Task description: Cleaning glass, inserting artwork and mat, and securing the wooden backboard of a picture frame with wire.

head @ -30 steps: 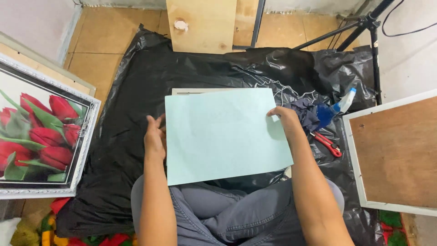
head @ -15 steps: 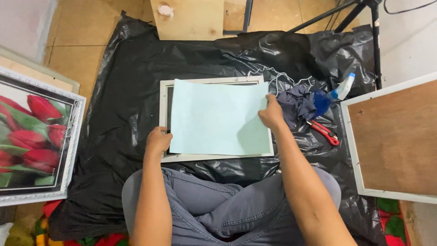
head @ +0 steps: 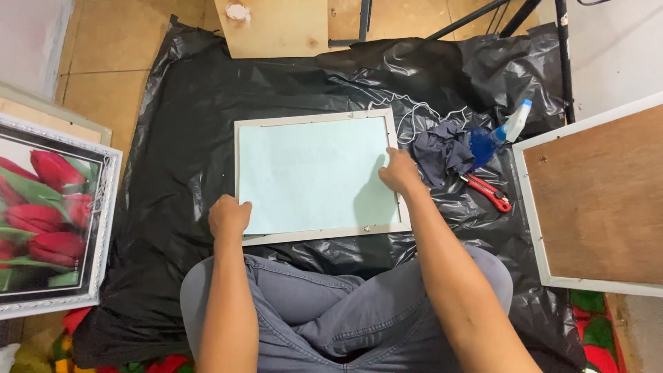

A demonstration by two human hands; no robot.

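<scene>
Pale-blue sheet (head: 311, 176) flat inside white frame (head: 238, 179), both hands, left (head: 229, 215) and right (head: 398, 171), unclenched, pressing its edges.

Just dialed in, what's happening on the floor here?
A person sits cross-legged on a black plastic sheet with a white picture frame lying flat in front of them. A pale blue sheet lies inside the frame. The left hand rests at the frame's lower left corner, and the right hand presses on the sheet's right edge. A dark cloth, a spray bottle and a red cutter lie to the right.
</scene>
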